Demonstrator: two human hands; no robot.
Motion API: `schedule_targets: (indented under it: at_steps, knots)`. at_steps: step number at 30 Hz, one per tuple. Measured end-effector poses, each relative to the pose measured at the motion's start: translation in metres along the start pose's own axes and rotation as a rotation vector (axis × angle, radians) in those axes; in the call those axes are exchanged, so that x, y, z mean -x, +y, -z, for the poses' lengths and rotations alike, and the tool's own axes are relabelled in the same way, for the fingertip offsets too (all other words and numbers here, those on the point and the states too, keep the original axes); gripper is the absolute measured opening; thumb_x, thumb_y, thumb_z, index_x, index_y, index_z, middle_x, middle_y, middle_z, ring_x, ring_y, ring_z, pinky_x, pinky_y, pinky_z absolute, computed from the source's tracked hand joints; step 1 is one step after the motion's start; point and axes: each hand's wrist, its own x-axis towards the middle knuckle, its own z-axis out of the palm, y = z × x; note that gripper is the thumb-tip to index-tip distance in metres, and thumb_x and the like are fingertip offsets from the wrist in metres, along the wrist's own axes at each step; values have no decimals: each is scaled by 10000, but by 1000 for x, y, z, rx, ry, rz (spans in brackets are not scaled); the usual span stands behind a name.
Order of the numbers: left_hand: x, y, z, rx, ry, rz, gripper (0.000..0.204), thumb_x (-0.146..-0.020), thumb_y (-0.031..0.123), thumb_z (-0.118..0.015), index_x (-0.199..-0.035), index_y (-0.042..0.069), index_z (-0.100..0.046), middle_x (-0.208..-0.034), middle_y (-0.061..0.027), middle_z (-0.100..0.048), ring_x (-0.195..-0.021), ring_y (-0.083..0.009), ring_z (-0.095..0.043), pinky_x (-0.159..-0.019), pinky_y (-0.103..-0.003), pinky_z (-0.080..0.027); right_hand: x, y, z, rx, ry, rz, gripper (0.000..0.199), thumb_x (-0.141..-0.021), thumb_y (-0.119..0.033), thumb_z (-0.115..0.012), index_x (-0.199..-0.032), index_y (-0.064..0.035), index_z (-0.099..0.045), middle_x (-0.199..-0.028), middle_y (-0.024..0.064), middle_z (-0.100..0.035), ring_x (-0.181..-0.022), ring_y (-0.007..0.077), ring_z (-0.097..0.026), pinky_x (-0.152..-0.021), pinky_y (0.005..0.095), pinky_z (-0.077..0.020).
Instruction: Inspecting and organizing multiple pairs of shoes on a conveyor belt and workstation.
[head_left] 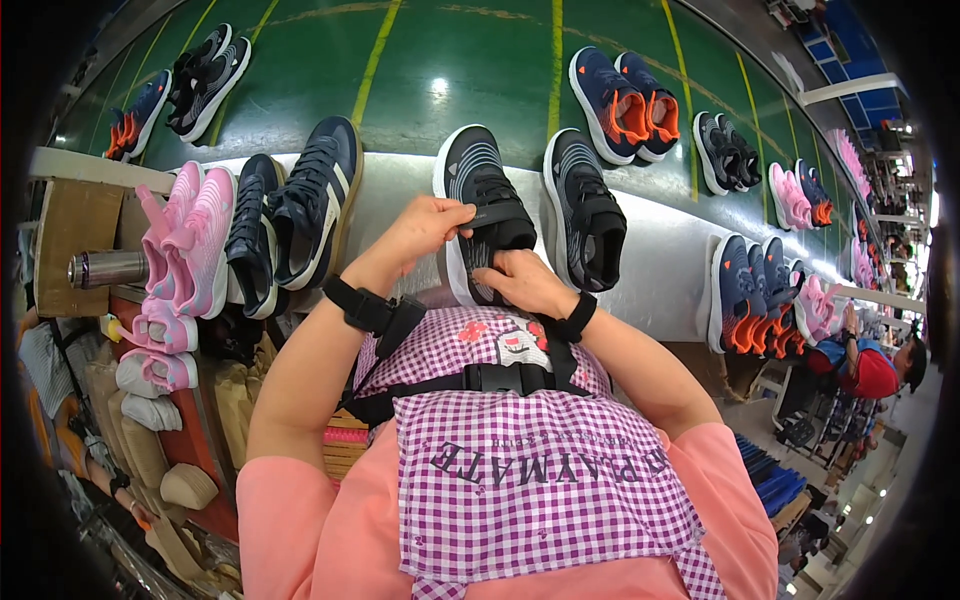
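A black and grey sneaker (484, 170) with a white sole stands on the metal ledge in front of me, toe pointing away. Its dark fastening strap (500, 214) is pinched at the left end between the thumb and fingers of my left hand (425, 232). At the heel, my right hand (530, 283) grips the shoe's collar; the thumb lies on the outside, and the other fingers are partly hidden in the opening. Just to the right sits a matching sneaker (583, 205), its strap lying across the top, touched by neither hand.
Navy sneakers with pale stripes (318, 195) and pink sneakers (205, 235) stand to the left. Beyond the ledge, a green conveyor belt (460, 70) with yellow lines carries several pairs. More navy and orange sneakers (735, 290) are at right. A person in red (870, 370) is at far right.
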Motion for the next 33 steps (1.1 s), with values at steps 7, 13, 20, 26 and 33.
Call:
schedule_targets:
  at_steps: [7,13,20,26,33]
  knots:
    - [1,-22,-12,3,-15,23,384,-911,398,-577,-729,63,-627,-556,63,-413,-507,-37,-340,-473,-212,-261,-1,-1,6,-54,-103,-57,409,-845,-314,-579,-682,60,-596,-604,235,-553,-562,359,-572,-541,426,-424]
    - [-7,-37,-25,-90,53,125,481,-900,465,-582,-623,72,-578,-532,47,-414,-478,-54,-333,-440,-246,-239,-4,6,0,23,-29,59,409,-836,-299,-567,-656,67,-596,-617,245,-566,-590,384,-590,-577,457,-454]
    - [-8,-57,-17,-219,278,-39,424,-865,390,-659,-644,32,-607,-618,29,-524,-606,-68,-430,-516,-270,-342,-6,2,-15,181,31,48,382,-849,-304,-524,-736,44,-635,-733,246,-628,-698,399,-628,-678,459,-502]
    - [30,-26,-48,-451,451,-547,268,-838,145,-680,-1057,12,-601,-800,-63,-582,-652,-130,-537,-622,-257,-464,56,9,45,32,646,257,230,-862,-228,-567,-962,-24,-606,-915,176,-641,-858,362,-609,-754,428,-481]
    - [34,8,-108,-1187,233,-562,682,-750,231,-733,-1359,117,-447,-815,-134,-514,-571,-292,-540,-573,-396,-464,64,130,86,-397,1002,-181,433,-972,-362,-386,-1226,-35,-512,-1162,240,-560,-1094,374,-529,-927,386,-407]
